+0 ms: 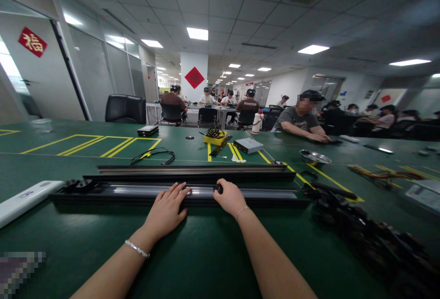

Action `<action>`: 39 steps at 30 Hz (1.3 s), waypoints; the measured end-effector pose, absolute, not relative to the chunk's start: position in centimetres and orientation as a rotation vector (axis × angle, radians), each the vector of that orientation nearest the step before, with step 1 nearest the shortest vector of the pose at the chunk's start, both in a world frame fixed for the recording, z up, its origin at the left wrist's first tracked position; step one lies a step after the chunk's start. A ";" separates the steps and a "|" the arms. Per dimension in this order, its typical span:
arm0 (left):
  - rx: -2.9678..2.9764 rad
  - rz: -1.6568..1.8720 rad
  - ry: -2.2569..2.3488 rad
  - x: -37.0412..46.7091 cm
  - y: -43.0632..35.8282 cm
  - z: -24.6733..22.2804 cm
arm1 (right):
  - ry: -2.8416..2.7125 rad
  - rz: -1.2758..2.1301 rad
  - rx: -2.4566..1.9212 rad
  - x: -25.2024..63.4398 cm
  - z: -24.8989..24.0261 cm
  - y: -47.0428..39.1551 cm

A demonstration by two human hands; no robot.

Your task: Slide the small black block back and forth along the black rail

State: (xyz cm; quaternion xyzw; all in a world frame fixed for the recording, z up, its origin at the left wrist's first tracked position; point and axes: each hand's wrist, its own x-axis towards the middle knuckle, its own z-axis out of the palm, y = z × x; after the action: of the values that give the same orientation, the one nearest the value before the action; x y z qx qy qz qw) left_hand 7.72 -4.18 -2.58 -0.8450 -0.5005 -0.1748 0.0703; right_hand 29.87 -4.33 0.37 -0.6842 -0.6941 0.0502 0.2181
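Observation:
A long black rail (137, 202) with a shiny, pale inner strip lies crosswise on the green table before me. My left hand (167, 209) rests on it, fingers stretched out over the strip. To its right, my right hand (231, 197) is closed on a small black part (218, 189) at the strip; most of that part is hidden by the fingers. Directly behind lies a second long dark rail (192, 169), parallel to the first. Several small black pieces (78, 185) sit at the near rail's left end.
A white long case (29, 200) lies left. On the right are a heap of black parts (364, 239) and a metal bowl (315, 156). Farther back stand a yellow box with black cables (215, 136) and a grey metal box (248, 145). A person (302, 118) sits across the table.

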 end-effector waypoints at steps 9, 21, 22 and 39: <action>-2.550 -0.532 -1.517 7.7 -4.2 -2.6 | -1.956 0.097 -1.892 29.9 0.5 -4.4; -2.545 -0.514 -1.505 7.7 -4.2 -2.6 | -1.941 0.055 -1.831 30.1 0.0 -4.3; -2.546 -0.513 -1.505 7.7 -4.2 -2.6 | -1.937 0.060 -1.832 30.1 0.0 -4.3; -2.532 -0.525 -1.490 7.5 -4.0 -2.9 | -1.903 0.094 -1.858 30.4 -0.3 -4.0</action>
State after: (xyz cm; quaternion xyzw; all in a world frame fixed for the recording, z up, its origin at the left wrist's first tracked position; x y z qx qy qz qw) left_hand 7.55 -4.01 -2.86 -0.8457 -0.4979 -0.1753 0.0785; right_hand 30.37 -3.97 -0.34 -0.6782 -0.6945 0.0343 0.2379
